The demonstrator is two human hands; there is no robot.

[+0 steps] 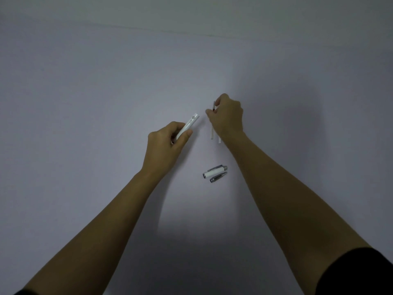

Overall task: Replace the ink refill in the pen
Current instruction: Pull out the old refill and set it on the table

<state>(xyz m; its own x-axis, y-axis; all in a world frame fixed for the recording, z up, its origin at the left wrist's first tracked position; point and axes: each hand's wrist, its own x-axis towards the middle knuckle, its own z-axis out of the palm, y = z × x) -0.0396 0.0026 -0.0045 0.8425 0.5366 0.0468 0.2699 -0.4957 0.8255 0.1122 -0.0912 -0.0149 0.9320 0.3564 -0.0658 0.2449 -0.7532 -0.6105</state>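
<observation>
1. Your left hand [168,139] was closed round the white barrel [187,126], thumb pressed on its side; its upper end stuck out up and right, its lower end was buried in the palm.
2. Your right hand [226,116] was seen from the back, fingers bunched on thin refills [212,134]. A dark tip showed above the fingers, and two pale ends poked out below the hand. How many you held, and which fingers gripped, could not be told.
3. The hands were near each other but apart; the barrel's open end and the refill tip were not touching.
4. On the table [85,103], nearer you and between your forearms, lay a white cap [214,171] with a metal clip, and just beside it a small metal piece [218,177]. Whether the two touched was hard to make out.
5. The light was dim; the markings on the barrel were unreadable.
6. A dark sleeve [361,273] was cut off at the lower right corner.
</observation>
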